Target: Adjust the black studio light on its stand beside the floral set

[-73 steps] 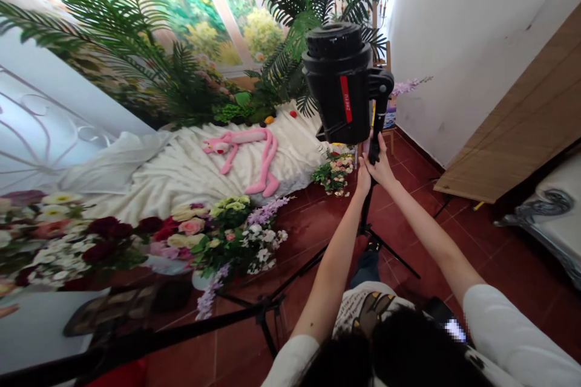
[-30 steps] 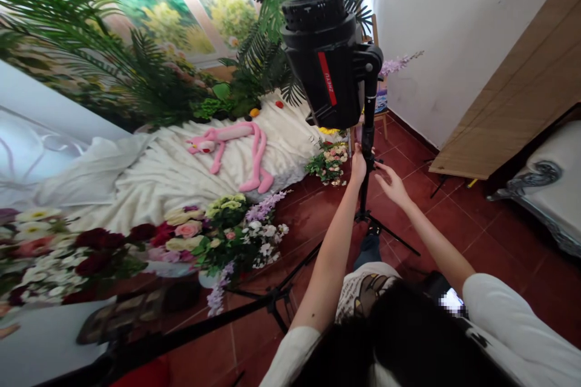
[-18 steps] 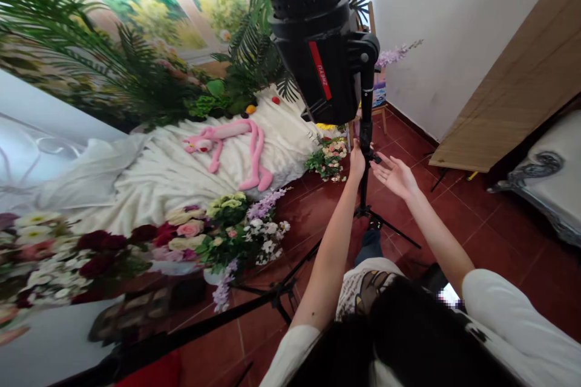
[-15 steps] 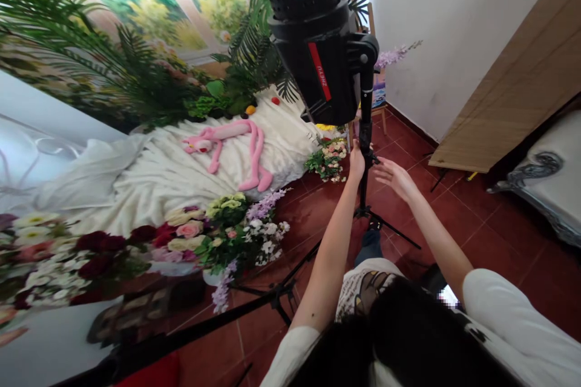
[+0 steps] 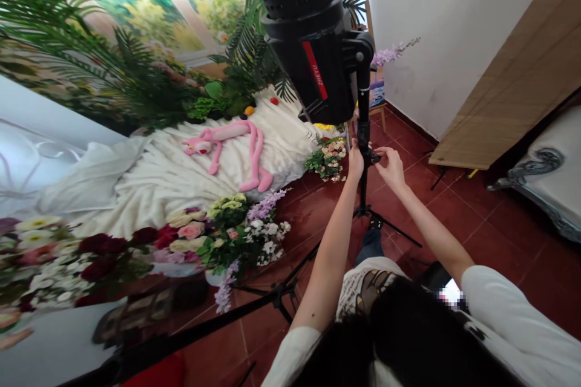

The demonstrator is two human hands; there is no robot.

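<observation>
1. We are gripping the thin black metal stand pole (image 5: 363, 103) with our left hand (image 5: 356, 161), fingers wrapped narrowly around it.
2. We are pinching the small black clamp knob (image 5: 373, 157) on that pole with our right hand (image 5: 391, 168), fingertips close together.
3. The bulky black cylindrical studio light with a red stripe (image 5: 308, 48) is sitting atop the pole, above both hands.
4. The pole is standing on the red tiled floor (image 5: 454, 224), near the white draped cloth (image 5: 181, 169) carrying a pink plush toy (image 5: 236, 145).
</observation>
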